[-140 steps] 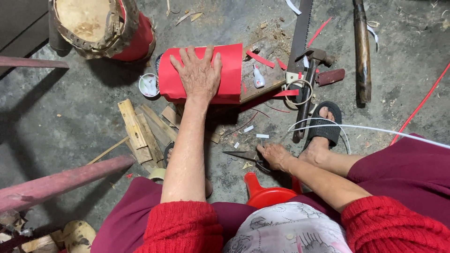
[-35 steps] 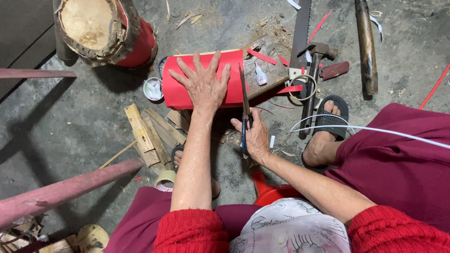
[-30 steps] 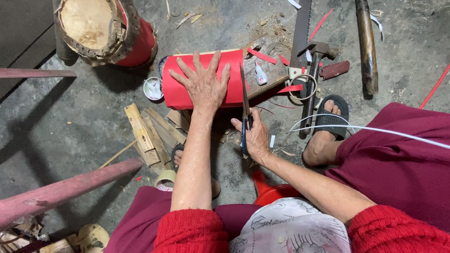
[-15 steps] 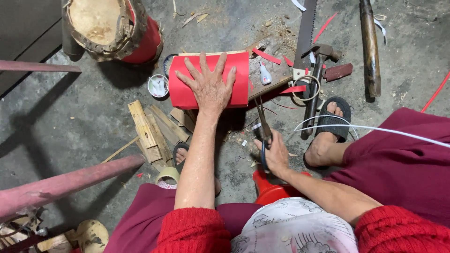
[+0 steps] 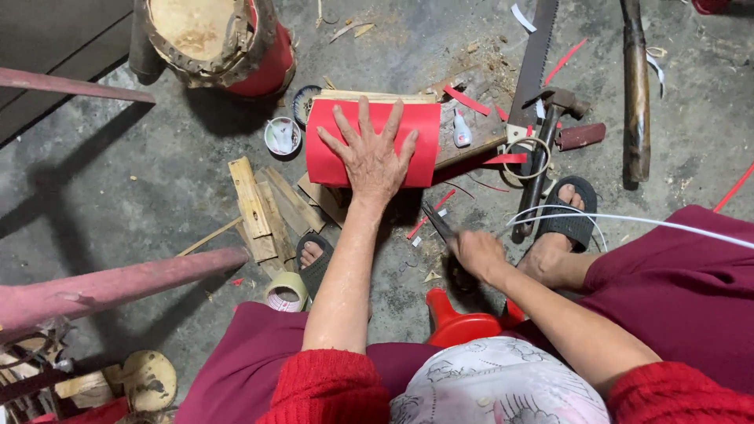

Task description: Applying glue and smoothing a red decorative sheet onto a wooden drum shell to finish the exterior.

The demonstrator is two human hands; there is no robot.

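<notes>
Scissors point(image 5: 440, 225): blurred; handles buried in the closed right hand point(image 5: 477, 253).
Red sheet point(image 5: 373, 141): middle covered by the spread left hand point(image 5: 371, 155).
Drum point(image 5: 212, 39): top cut off by the upper edge.
Saw point(image 5: 534, 63): blade runs out of the top edge.
Left foot point(image 5: 312, 253): mostly behind the forearm.

- Grey concrete floor point(image 5: 141, 180), dusty with wood chips
- Lying on it: wooden slats point(image 5: 263, 204), hand saw point(image 5: 534, 63), hammer point(image 5: 546, 149), tape roll point(image 5: 287, 290), red paper strips point(image 5: 467, 100), small round dish point(image 5: 283, 135)
</notes>
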